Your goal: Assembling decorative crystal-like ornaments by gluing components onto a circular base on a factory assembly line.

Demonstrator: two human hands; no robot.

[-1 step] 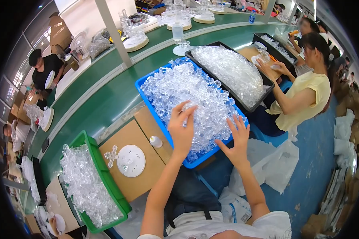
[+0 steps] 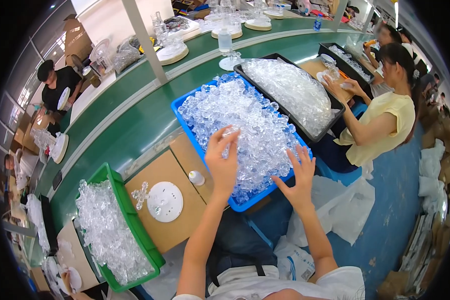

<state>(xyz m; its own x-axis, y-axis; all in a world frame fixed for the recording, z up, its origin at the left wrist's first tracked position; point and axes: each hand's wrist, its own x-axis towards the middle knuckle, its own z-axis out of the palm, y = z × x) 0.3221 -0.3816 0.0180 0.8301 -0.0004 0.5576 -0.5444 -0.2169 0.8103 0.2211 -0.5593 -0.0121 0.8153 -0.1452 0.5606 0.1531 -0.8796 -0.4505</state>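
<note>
A blue bin (image 2: 187,131) heaped with small clear plastic pieces (image 2: 245,112) lies in front of me. Over its near side hovers my left hand (image 2: 222,162), thumb and fingers drawn together in a pinch. Whatever is between the fingertips blends with the clear pieces behind, so I cannot make it out. My right hand (image 2: 300,182) is at the bin's near right rim, fingers spread and nothing visible in them. Left of the bin, a white round plate with small holes (image 2: 165,202) rests on a cardboard sheet (image 2: 157,232), a clear cross-shaped piece (image 2: 140,195) beside it.
A small white bottle (image 2: 196,178) stands between the plate and blue bin. At left is a green bin (image 2: 144,239) of clear parts; beyond the blue bin, a black tray (image 2: 312,131) holds bagged clear parts. A co-worker in yellow (image 2: 382,125) sits at right. Plastic sheeting (image 2: 342,210) lies below.
My left hand has shifted slightly left, its fingers still pinched. My right hand stays almost in place with its fingers spread.
</note>
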